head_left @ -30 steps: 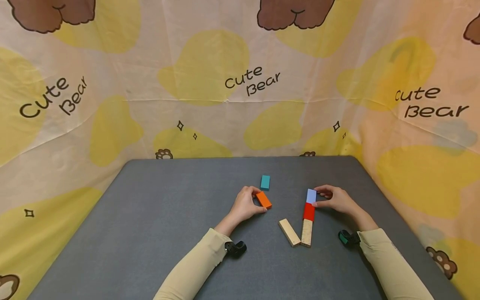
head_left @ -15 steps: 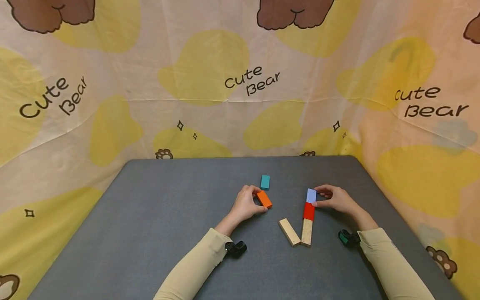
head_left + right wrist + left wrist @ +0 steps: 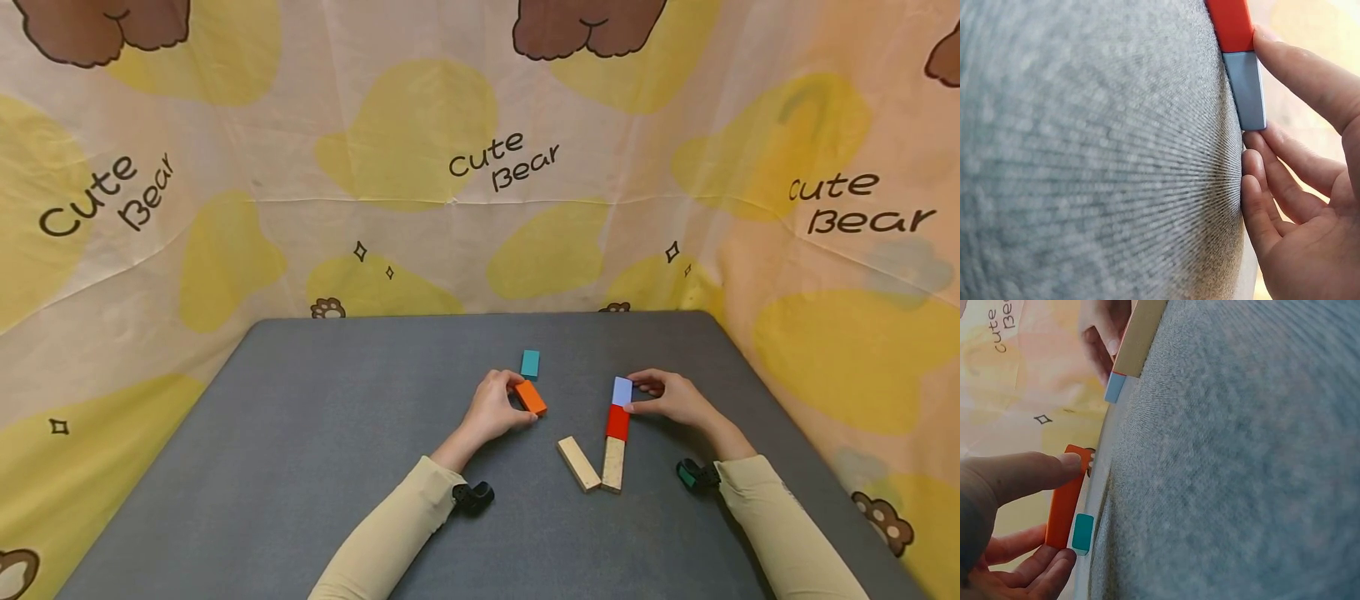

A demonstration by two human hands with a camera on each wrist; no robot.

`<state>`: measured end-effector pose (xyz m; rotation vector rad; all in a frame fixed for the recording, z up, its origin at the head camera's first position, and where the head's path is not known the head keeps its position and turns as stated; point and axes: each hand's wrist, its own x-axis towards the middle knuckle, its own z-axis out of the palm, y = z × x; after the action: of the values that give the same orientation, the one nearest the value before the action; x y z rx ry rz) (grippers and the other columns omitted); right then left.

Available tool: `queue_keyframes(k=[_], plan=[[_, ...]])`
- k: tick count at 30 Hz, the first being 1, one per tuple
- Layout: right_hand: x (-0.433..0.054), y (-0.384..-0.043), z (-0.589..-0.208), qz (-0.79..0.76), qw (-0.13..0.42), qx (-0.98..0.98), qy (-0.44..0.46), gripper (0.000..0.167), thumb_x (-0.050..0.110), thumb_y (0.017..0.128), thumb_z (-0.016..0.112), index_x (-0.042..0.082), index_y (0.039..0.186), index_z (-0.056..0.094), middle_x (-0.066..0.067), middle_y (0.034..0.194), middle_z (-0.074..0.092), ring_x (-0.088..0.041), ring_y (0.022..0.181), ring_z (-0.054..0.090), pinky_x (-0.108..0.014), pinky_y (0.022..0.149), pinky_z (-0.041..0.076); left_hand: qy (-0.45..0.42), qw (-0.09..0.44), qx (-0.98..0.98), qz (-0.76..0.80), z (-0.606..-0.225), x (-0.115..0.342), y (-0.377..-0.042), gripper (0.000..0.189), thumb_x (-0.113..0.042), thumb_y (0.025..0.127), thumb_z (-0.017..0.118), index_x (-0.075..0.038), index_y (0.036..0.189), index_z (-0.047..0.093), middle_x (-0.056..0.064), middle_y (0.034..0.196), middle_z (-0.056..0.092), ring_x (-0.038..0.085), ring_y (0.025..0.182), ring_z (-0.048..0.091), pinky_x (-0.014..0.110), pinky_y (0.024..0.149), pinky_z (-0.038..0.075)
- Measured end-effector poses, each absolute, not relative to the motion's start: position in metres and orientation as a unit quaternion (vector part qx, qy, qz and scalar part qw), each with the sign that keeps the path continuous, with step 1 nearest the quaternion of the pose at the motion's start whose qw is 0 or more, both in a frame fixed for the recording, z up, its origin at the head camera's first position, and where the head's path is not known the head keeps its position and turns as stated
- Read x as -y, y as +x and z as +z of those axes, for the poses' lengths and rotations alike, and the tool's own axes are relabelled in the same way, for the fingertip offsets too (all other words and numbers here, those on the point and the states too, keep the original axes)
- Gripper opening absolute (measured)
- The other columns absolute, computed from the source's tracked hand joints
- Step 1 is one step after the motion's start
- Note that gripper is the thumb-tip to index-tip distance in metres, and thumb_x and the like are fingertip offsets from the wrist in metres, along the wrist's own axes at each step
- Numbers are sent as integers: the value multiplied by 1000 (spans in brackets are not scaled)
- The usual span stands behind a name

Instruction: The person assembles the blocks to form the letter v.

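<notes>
My left hand [image 3: 495,406] pinches an orange block [image 3: 531,398] between thumb and fingers, near the middle of the table. In the left wrist view the thumb lies at one end of it and the fingertips at the other. My right hand [image 3: 671,400] is at a light blue block [image 3: 622,391], its thumb near the joint with a red block [image 3: 617,423] and a fingertip at the blue block's far end. A wooden block [image 3: 612,465] continues this row toward me. Another wooden block [image 3: 578,463] slants off its near end, making a V.
A teal block [image 3: 530,364] lies just beyond the orange one. The grey table [image 3: 337,433] ends at a patterned cloth backdrop [image 3: 420,233] behind and at the sides. Dark bands with cameras sit on both wrists.
My left hand has shifted slightly to the right with the orange block. My right hand and the row of blocks stay in place.
</notes>
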<state>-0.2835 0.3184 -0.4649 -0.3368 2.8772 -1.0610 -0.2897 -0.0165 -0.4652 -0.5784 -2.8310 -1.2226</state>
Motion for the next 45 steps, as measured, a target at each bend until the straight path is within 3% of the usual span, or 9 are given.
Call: queue_keyframes(k=[45], plan=[[-320, -283, -464, -350, 34, -930, -107, 62, 37, 77, 78, 3, 125, 58, -22, 126, 58, -35, 110, 55, -51, 96, 44, -197, -45, 905, -374, -451, -6, -281, 59, -27, 68, 86, -6, 117, 61, 9, 107, 55, 17, 90, 51, 28, 80, 45]])
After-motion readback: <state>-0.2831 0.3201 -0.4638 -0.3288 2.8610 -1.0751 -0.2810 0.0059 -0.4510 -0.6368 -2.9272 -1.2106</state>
